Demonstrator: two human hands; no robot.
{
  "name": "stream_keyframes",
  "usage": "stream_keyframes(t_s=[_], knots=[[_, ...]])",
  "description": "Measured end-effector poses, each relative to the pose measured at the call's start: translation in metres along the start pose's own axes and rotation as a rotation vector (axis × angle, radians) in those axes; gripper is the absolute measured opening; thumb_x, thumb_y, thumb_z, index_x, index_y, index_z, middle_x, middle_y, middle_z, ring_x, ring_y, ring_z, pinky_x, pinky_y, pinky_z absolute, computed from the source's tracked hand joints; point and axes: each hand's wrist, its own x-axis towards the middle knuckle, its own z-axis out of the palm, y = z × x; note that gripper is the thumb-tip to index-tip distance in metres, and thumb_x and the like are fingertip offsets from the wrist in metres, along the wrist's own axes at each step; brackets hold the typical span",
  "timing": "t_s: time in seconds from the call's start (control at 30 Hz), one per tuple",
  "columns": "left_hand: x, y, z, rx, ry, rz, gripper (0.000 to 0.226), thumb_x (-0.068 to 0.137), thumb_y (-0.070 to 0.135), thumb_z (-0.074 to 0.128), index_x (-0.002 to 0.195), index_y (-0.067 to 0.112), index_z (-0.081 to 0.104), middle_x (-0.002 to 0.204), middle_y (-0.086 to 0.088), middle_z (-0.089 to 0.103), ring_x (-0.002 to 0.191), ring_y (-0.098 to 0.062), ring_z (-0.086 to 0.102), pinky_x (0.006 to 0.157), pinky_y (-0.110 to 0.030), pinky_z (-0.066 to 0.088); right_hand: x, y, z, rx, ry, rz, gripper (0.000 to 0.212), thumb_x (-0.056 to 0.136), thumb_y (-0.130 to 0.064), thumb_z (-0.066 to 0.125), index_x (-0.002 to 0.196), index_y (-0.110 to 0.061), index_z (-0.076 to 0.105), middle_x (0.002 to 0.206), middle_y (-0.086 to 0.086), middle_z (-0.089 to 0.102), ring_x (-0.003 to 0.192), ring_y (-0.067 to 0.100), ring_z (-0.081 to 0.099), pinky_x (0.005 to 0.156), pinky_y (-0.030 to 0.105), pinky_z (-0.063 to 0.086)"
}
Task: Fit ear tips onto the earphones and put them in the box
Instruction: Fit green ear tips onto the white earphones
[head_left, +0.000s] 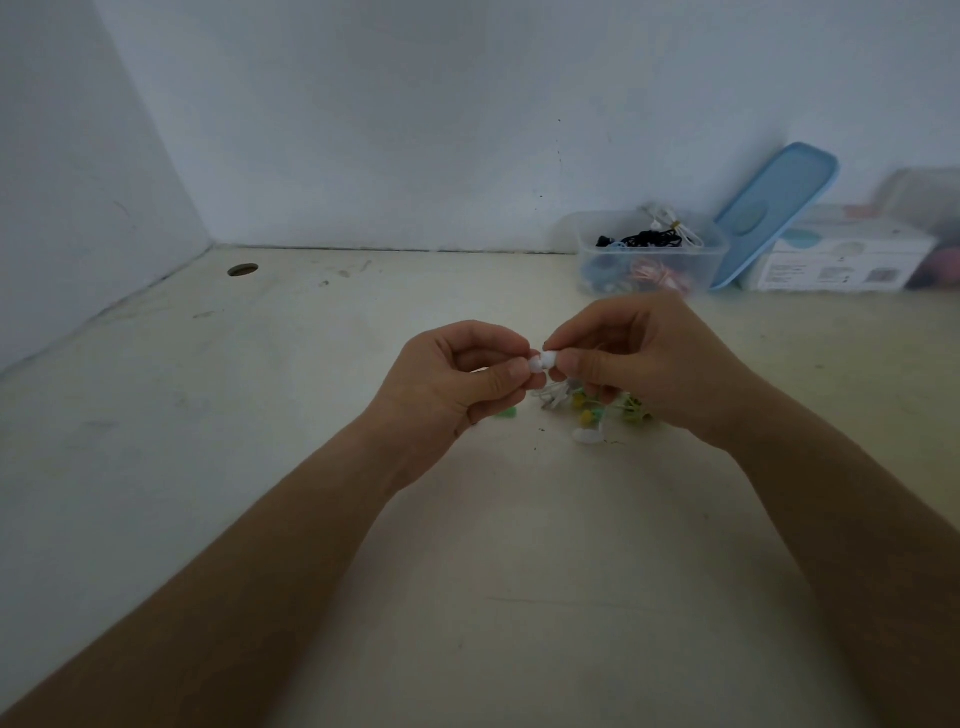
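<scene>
Our left hand (462, 376) and right hand (636, 364) both pinch the little white earphone (549, 358) just above the bench (311, 467), so we'd push the ear tip (535, 367) on straight with a slight twist, box (586, 252) sitting well behind them.

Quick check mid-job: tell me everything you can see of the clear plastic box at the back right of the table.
The clear plastic box is a rectangular, translucent tub with no lid on. It stands upright on the table at the back right, close to the wall. It holds bundled cables: black earphones on top, white earphones poking above the rim, and pink earphones lower down. A blue lid leans at its right side, apparently touching that wall.
</scene>
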Motion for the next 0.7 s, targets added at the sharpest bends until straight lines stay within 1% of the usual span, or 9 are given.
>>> stream_keyframes(t_s=[0.17,0.33,0.47,0.6,0.7], knots=[[-0.0002,0.0004,0.0007,-0.005,-0.005,0.0,0.021,0.067,0.005,0.071,0.088,0.004,0.068,0.082,-0.012,0.075,0.075,-0.018,0.074,0.066,-0.022,0.059,0.0002,-0.0001,0.0006,-0.002,-0.001,0.005,0.009,0.085,-0.011,0.073,0.093,-0.013,0.075,0.076,0.006,0.075,0.063,0.017,0.064,0.061,0.027,0.055],[-0.0002,-0.0008,0.0007,0.018,0.012,0.002,0.019,0.066,0.008,0.073,0.084,0.007,0.07,0.083,-0.013,0.075,0.076,-0.019,0.074,0.068,-0.023,0.059,-0.0001,-0.0001,0.0014,-0.001,-0.005,0.003,0.008,0.084,-0.01,0.074,0.091,-0.014,0.075,0.075,0.005,0.074,0.061,0.014,0.063,0.06,0.027,0.055],[-0.0001,-0.0013,0.001,0.034,0.026,0.008,0.021,0.065,0.008,0.074,0.086,0.005,0.069,0.083,-0.014,0.075,0.076,-0.02,0.074,0.07,-0.025,0.06,0.001,0.0011,0.002,-0.006,0.004,-0.005,0.009,0.084,-0.009,0.075,0.087,-0.018,0.075,0.073,0.005,0.074,0.062,0.016,0.064,0.059,0.025,0.054],[0.0005,-0.0027,0.0004,0.049,0.032,0.012,0.019,0.066,0.009,0.075,0.084,0.007,0.07,0.083,-0.014,0.075,0.078,-0.022,0.074,0.068,-0.025,0.059,0.0014,0.0013,0.0036,-0.012,0.018,-0.007,0.007,0.083,-0.01,0.077,0.089,-0.011,0.075,0.074,0.01,0.074,0.063,0.02,0.063,0.059,0.025,0.053],[0.0001,-0.0023,0.001,0.037,0.031,0.009,0.019,0.066,0.008,0.074,0.085,0.007,0.069,0.083,-0.014,0.075,0.078,-0.021,0.074,0.067,-0.024,0.058,0.0005,0.0008,0.0034,0.002,0.008,-0.002,0.008,0.084,-0.01,0.075,0.092,-0.009,0.075,0.074,0.008,0.074,0.059,0.017,0.062,0.057,0.024,0.053]])
